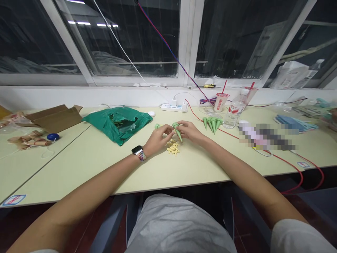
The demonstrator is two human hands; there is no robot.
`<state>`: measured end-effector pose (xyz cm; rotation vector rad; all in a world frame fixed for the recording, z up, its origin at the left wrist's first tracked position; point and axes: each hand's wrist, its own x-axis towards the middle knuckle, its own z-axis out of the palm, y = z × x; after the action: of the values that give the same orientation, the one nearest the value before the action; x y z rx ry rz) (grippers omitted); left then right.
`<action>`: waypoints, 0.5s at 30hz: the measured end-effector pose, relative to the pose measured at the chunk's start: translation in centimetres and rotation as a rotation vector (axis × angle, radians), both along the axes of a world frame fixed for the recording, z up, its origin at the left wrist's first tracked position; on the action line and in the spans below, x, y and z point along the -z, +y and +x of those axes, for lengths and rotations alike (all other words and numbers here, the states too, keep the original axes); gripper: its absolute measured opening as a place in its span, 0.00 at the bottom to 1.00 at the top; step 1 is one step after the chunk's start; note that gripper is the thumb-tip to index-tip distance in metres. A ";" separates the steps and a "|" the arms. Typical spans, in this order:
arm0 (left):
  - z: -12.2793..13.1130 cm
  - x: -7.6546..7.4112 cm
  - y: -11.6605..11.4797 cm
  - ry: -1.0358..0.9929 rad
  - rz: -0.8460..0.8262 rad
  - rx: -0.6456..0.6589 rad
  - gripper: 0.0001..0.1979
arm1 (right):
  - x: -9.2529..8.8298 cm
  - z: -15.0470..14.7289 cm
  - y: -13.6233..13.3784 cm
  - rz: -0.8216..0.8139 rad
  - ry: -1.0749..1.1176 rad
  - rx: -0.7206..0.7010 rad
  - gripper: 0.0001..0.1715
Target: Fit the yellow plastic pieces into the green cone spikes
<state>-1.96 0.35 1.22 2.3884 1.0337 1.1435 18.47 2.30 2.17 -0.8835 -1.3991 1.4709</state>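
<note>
"Several small yellow pieces (pixel 173 150) lie heaped on the table (pixel 158 172). What's just beyond?"

"Left hand (pixel 160 136) and right hand (pixel 191 131), with a green spike (pixel 179 135) between them, right above the heap's far side."

"How does it run?"

"Its long axis slants: round cap away, point down toward the table's near edge and a little rightward."

"Which hand is nearer?"

"The right: its fingertips are closed on the spike. The left's thumb and finger come in beside the cap; whether they pinch anything, I can't tell. Another green cap (pixel 157 125) shows past the left's knuckles."

"More of those farther on?"

"Yes, a bunch of green spikes (pixel 213 123) beyond the right hand, on its outer side, points roughly toward the near edge."

"Any writing?"

"Red print on the plastic bottle (pixel 234 110) and red characters down the drink cup (pixel 220 103) behind; both too small to read surely."
</note>
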 end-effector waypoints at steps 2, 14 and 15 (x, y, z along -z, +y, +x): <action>0.1 -0.1 -0.2 0.023 0.034 -0.005 0.10 | -0.1 -0.2 0.0 -0.029 0.031 -0.021 0.20; 0.1 0.3 -0.7 0.088 0.122 0.006 0.09 | -0.4 0.4 -0.5 -0.187 0.133 -0.161 0.14; 0.2 0.3 -0.7 0.084 0.114 0.002 0.09 | -0.5 0.5 -0.6 -0.201 0.130 -0.165 0.14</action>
<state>-1.80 -0.37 0.94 2.5458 1.0178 1.1390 18.94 1.71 2.65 -0.7936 -1.2682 1.7859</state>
